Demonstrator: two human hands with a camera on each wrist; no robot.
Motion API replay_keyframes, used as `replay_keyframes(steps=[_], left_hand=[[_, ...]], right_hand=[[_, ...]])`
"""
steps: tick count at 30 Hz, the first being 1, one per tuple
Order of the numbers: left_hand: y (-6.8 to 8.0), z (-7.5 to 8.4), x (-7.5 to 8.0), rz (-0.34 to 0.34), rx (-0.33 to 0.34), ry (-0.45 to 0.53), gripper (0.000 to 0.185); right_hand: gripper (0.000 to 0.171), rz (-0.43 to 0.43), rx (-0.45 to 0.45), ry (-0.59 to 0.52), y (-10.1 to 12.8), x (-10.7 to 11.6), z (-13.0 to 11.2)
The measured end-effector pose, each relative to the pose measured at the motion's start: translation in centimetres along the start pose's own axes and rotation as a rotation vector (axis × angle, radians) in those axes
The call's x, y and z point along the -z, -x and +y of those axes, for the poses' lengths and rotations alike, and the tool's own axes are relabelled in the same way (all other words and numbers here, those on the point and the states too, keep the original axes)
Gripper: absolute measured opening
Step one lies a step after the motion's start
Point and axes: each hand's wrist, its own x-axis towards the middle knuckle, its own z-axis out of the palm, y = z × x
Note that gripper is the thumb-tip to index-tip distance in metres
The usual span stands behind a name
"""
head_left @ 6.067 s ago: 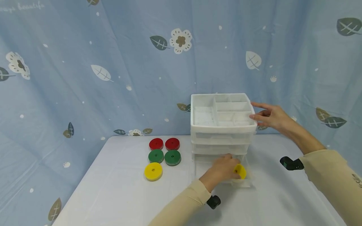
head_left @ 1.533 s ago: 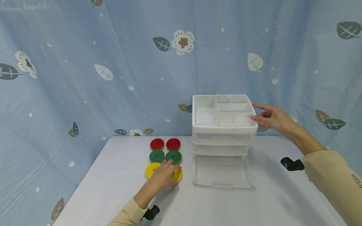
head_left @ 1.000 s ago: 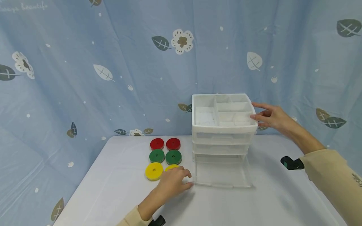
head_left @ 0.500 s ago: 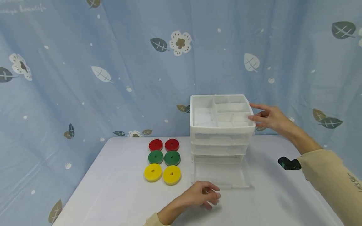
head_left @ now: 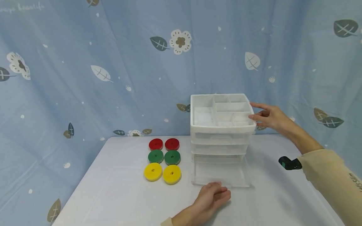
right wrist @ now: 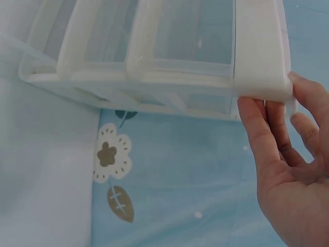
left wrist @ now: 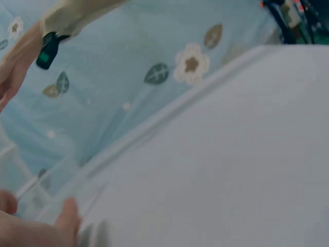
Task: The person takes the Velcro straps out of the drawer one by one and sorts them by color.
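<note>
My left hand [head_left: 210,199] is at the front lip of the pulled-out bottom drawer [head_left: 222,172], palm turned sideways, fingers loosely bent and holding nothing. In the left wrist view only part of that hand [left wrist: 43,226] shows, low in the corner. My right hand [head_left: 272,117] touches the right side of the white plastic drawer unit [head_left: 223,129] near its top. In the right wrist view its fingertips [right wrist: 250,108] rest against the edge of the top tray [right wrist: 259,51]. The clear bottom drawer has nothing in it. The upper drawers are closed.
Left of the unit, flat rolls with small centre holes lie in pairs: red roll [head_left: 172,144] at the back, green roll [head_left: 172,157] in the middle, yellow roll [head_left: 172,174] in front. The divided top tray stands before a blue patterned curtain [head_left: 127,62] behind the white table [head_left: 121,188].
The left hand took a yellow roll from the bottom drawer, set it beside the other yellow roll, let go and moved right to the drawer's front. The right hand stays put.
</note>
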Motion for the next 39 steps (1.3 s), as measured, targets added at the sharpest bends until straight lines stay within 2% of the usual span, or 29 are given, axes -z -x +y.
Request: replay_keyframes(steps=[5, 10, 19, 28, 39], left_hand=[[-0.3, -1.2, -1.5, 0.101, -0.124, 0.088, 0.043], [-0.9, -1.9, -2.4, 0.159, -0.180, 0.170, 0.039], [-1.4, -2.2, -3.1, 0.194, -0.228, 0.262, 0.033], [-1.5, -2.1, -3.5, 0.209, -0.243, 0.267, 0.033], [-3.6, -1.2, -3.3, 0.189, -0.248, 0.259, 0.034]], right_hand=[[0.082, 0.001, 0.005, -0.006, 0.0, 0.0, 0.0], [0.082, 0.000, 0.004, -0.003, 0.0, 0.0, 0.0], [0.083, 0.007, -0.016, 0.012, -0.1, -0.1, -0.1], [0.083, 0.009, -0.007, 0.006, 0.0, -0.1, 0.0], [0.082, 0.011, 0.000, 0.010, -0.1, 0.0, 0.2]])
